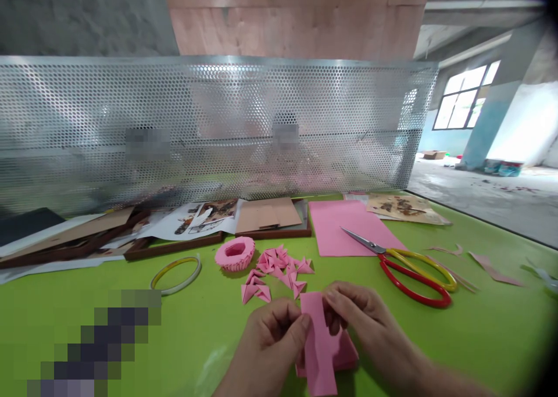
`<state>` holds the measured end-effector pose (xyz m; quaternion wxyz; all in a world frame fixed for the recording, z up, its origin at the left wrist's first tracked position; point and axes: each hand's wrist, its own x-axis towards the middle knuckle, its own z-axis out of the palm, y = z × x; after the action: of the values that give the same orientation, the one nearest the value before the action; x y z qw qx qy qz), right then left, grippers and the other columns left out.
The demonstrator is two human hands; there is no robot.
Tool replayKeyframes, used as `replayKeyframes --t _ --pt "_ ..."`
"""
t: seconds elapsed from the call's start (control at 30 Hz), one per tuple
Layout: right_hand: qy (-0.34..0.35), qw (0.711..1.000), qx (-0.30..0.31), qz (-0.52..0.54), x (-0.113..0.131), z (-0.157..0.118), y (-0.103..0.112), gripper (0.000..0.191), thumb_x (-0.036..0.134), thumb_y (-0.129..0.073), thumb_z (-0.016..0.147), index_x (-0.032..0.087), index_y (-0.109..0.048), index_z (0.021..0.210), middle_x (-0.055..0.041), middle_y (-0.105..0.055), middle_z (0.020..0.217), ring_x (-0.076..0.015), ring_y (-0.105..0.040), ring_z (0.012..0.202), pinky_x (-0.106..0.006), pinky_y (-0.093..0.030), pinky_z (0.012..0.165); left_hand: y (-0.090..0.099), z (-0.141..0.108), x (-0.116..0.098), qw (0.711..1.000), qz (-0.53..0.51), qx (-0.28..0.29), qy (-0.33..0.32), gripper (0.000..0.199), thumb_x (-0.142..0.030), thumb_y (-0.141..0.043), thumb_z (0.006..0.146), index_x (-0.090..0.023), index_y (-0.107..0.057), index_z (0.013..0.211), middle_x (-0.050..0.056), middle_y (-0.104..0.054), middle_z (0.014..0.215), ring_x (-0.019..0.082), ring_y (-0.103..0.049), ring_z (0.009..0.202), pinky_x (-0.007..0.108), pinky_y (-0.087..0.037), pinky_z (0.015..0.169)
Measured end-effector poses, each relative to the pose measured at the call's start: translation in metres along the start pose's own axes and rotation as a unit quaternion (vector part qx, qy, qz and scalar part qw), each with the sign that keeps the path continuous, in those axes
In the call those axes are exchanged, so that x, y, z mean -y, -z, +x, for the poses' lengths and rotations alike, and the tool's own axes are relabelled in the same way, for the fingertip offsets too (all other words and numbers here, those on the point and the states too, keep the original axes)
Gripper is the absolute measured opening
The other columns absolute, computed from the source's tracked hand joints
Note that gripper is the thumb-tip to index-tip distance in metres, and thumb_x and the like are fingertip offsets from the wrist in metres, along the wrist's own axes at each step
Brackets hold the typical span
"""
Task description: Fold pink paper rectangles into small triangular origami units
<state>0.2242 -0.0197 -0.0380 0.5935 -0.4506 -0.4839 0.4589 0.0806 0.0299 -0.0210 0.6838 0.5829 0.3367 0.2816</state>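
Observation:
A narrow pink paper strip (317, 350) stands upright between my hands near the table's front edge. My left hand (279, 333) pinches its left edge with the thumb in front. At the strip's upper right edge, my right hand (361, 313) has thumb and fingers pressed together on it. Behind and below the strip lies a stack of pink paper (346, 353), partly hidden by it. Just beyond my hands are several folded pink paper triangles (279, 263) in a loose heap. A ring of joined pink folded pieces (235, 254) sits to their left.
Scissors (392, 257) with red and yellow handles lie partly on a pink sheet (335, 228) at right. A tape roll (175, 274) lies left. Frames with cardboard (268, 214) line the perforated metal screen (218, 124). Paper scraps (492, 269) lie far right.

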Motion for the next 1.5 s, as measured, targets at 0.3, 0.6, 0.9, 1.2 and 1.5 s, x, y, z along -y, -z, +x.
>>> replayKeyframes --t 0.3,0.6,0.9,1.2,1.5 --pt "-0.031 0.999 -0.014 0.017 0.001 0.002 -0.001 0.036 0.042 -0.056 0.083 0.015 -0.053 0.060 0.0051 -0.044 0.053 -0.0082 -0.039 0.049 -0.019 -0.032 0.046 -0.002 0.003 0.003 0.999 0.034 0.020 0.016 0.028 -0.039 -0.067 0.069 -0.016 -0.056 0.057 -0.004 -0.051 0.054 0.010 -0.044 0.050 0.023 -0.033 0.051" --pt "-0.047 0.997 0.035 -0.056 0.002 0.004 -0.001 0.019 0.026 -0.065 0.072 0.015 -0.052 0.066 0.0057 -0.046 0.056 -0.0080 -0.039 0.051 -0.019 -0.029 0.048 0.001 0.006 0.001 0.997 -0.048 -0.048 0.022 0.029 -0.040 -0.075 0.060 -0.015 -0.061 0.054 -0.004 -0.054 0.048 0.010 -0.047 0.047 0.024 -0.039 0.051" --pt "-0.003 0.998 0.022 -0.053 0.004 0.004 0.002 0.014 0.024 -0.061 0.076 0.016 -0.052 0.068 0.0058 -0.044 0.059 -0.0088 -0.040 0.053 -0.020 -0.032 0.050 0.000 0.005 0.000 0.999 0.000 -0.028 0.016 0.034 -0.045 -0.077 0.055 -0.014 -0.063 0.050 -0.004 -0.052 0.044 0.010 -0.045 0.044 0.022 -0.036 0.048" --pt "0.024 0.999 0.020 -0.043 0.003 0.003 0.001 0.004 0.019 -0.061 0.076 0.016 -0.059 0.076 0.0017 -0.055 0.070 -0.0120 -0.050 0.064 -0.023 -0.041 0.060 -0.002 0.004 -0.005 0.999 -0.036 -0.025 0.016 0.030 -0.042 -0.078 0.054 -0.014 -0.066 0.053 -0.003 -0.054 0.045 0.010 -0.046 0.045 0.024 -0.038 0.050" --pt "0.057 0.998 0.023 -0.023 0.000 0.004 0.005 0.005 0.017 -0.061 0.077 0.017 -0.065 0.075 0.0017 -0.056 0.065 -0.0111 -0.048 0.059 -0.022 -0.039 0.056 0.009 0.006 0.007 0.994 -0.102 0.012 0.022 0.023 -0.035 -0.075 0.063 -0.014 -0.068 0.060 -0.002 -0.059 0.051 0.009 -0.048 0.048 0.021 -0.037 0.048"
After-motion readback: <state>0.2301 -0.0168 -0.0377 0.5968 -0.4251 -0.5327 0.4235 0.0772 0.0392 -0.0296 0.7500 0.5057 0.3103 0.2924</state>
